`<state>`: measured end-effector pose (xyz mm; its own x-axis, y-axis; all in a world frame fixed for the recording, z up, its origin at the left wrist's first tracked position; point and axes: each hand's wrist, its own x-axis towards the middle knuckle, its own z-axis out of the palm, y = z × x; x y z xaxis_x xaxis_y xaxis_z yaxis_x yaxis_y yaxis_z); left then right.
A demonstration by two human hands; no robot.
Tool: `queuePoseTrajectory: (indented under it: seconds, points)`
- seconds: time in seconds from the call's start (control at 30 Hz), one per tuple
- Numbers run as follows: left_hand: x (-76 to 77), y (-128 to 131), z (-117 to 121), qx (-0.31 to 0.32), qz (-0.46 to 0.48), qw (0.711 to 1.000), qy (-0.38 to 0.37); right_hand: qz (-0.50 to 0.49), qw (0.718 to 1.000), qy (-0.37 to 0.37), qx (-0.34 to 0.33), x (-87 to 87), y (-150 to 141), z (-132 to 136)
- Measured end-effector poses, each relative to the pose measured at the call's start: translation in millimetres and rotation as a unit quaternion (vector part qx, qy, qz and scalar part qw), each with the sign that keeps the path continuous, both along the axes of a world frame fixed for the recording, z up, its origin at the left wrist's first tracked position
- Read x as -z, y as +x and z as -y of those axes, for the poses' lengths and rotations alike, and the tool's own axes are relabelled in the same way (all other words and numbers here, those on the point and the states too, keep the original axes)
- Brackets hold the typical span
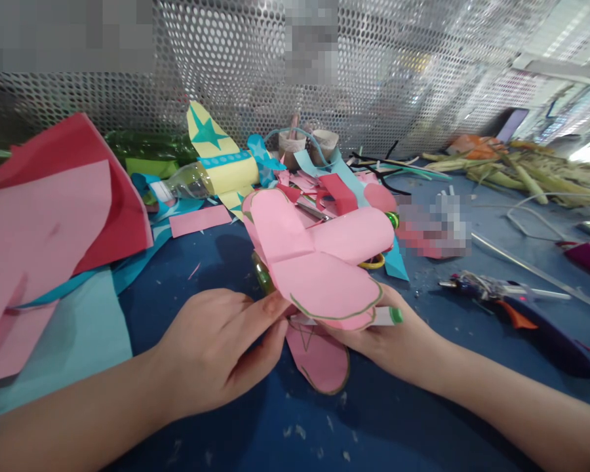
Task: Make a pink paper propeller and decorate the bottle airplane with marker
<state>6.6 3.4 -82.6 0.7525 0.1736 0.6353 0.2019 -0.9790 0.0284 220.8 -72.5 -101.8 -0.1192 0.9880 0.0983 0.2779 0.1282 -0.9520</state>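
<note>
In front of me is a pink paper plane, a paper-wrapped bottle with rounded wings edged in dark green line. Green bottle glass shows at its left side. My left hand is closed, its thumb and forefinger pinching the model's lower edge. My right hand is partly hidden behind the pink wing. A white marker with a green end lies in its grip, its other end near my left fingertips. Below the hands hangs a pink rounded flap with a drawn triangular mark.
A yellow paper plane with blue stars lies behind. Red and pink paper sheets cover the left side. A hot glue gun rests on the blue table at right, with dry husks farther back. Scissors sit among paper scraps.
</note>
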Motion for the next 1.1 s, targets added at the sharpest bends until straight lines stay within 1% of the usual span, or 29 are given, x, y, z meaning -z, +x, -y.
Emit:
queuePoseTrajectory:
  seconds: [0.2, 0.37, 0.9, 1.1]
  points:
    - [-0.7, -1.3, -0.6, -0.006, 0.002, 1.0, 0.008, 0.004, 1.0, 0.001, 0.001, -0.8, 0.7, -1.0]
    - [1.3, -1.9, -0.2, -0.009, -0.003, 1.0, 0.0, 0.013, 1.0, 0.002, 0.001, -1.7, 0.0, -0.3]
    - [2.1, -1.5, -0.5, -0.009, 0.002, 1.0, -0.005, -0.004, 1.0, -0.008, -0.019, -7.5, -1.0, 0.1]
    - [1.1, -0.9, 0.2, -0.011, -0.008, 1.0, -0.006, 0.005, 1.0, -0.002, -0.008, -9.4, -1.2, -1.1]
